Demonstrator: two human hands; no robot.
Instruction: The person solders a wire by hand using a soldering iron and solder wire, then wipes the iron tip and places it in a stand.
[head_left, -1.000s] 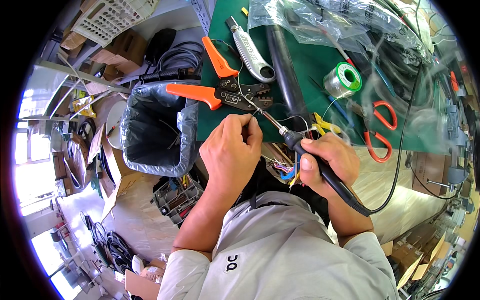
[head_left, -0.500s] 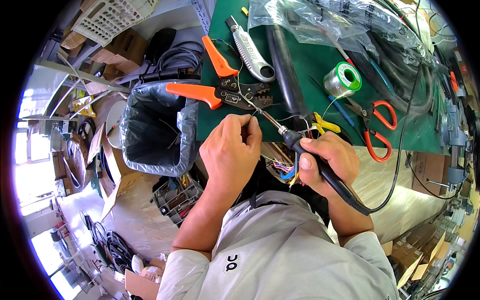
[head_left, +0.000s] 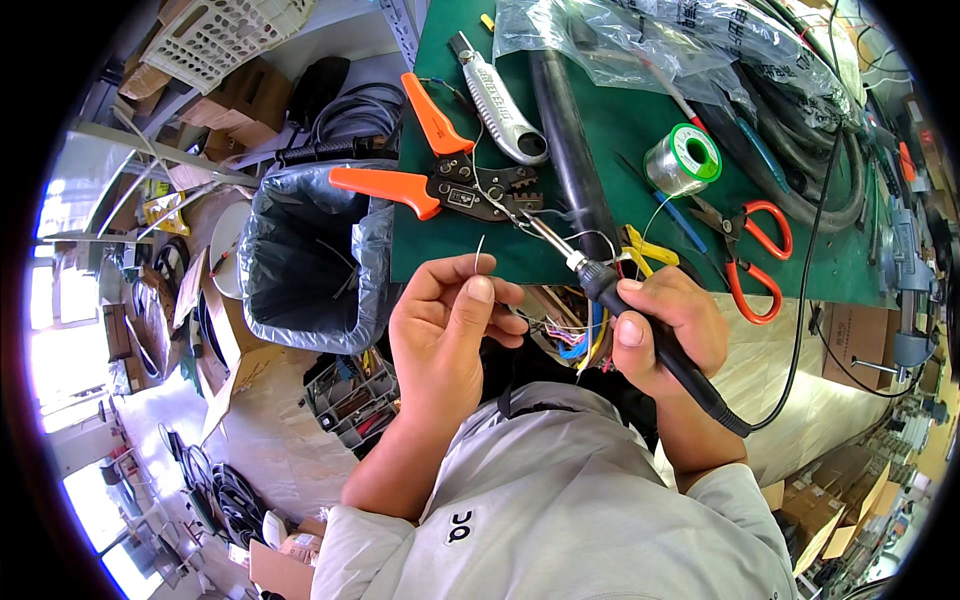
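Note:
My left hand [head_left: 438, 335] is at the near edge of the green mat [head_left: 470, 255], thumb and fingers pinching a thin pale wire [head_left: 481, 247] whose end stands up above the thumb. In my right hand [head_left: 672, 322] is a black soldering iron [head_left: 682, 372], its metal tip pointing up and left toward the jaws of the orange-handled crimping pliers [head_left: 470, 190]. A thin wire runs across those pliers to near the tip. Beyond lie a silver utility knife [head_left: 497, 105] and a thick black tube [head_left: 570, 145]. Behind my right hand is a yellow-handled tool [head_left: 650, 250].
A solder spool [head_left: 668, 172] and red-handled scissors [head_left: 745, 240] lie on the right, below clear plastic bags [head_left: 640, 40]. The iron's cord [head_left: 800, 340] loops up on the right. A lined bin [head_left: 258, 255] stands left of the mat; coloured wires [head_left: 575, 345] show below its edge.
My left hand has drawn back toward me and turned, so the thumb and the pinched wire's end now show. The iron has shifted slightly right and down, its tip away from the left fingers.

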